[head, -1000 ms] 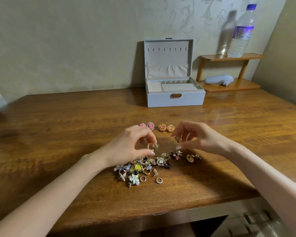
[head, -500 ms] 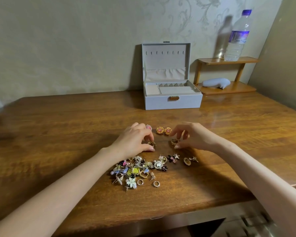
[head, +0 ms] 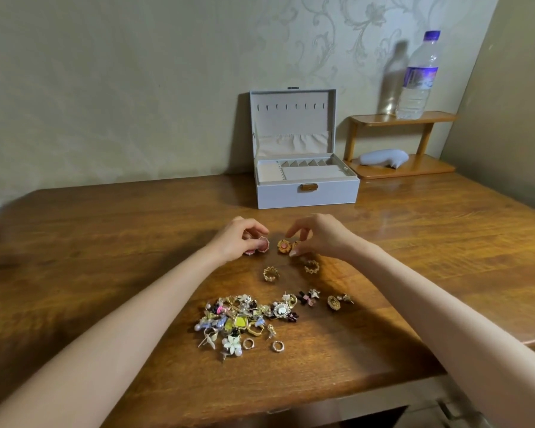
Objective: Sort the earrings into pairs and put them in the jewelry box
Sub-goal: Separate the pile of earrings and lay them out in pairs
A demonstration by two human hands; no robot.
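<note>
A white jewelry box [head: 308,194] stands open at the back of the wooden table [head: 105,242]. My left hand [head: 237,239] curls its fingers and thumb round the pink earrings [head: 262,244]. Just to the right, my right hand [head: 320,236] pinches one of two round gold earrings [head: 282,246] between thumb and forefinger. Two gold crown-like hoops [head: 271,274] [head: 312,266] lie apart on the table below the hands. A mixed pile of earrings [head: 238,319] sits nearer to me, with a few loose ones [head: 334,302] at its right.
A small wooden shelf [head: 402,117] at the back right carries a water bottle [head: 417,77], with a pale grey object [head: 383,157] on its lower level. The wall runs close behind the box. The table's front edge is near the pile.
Both hands set the two gold hoops down on the table and moved forward. The left now grips the pink earrings, the right the round gold ones.
</note>
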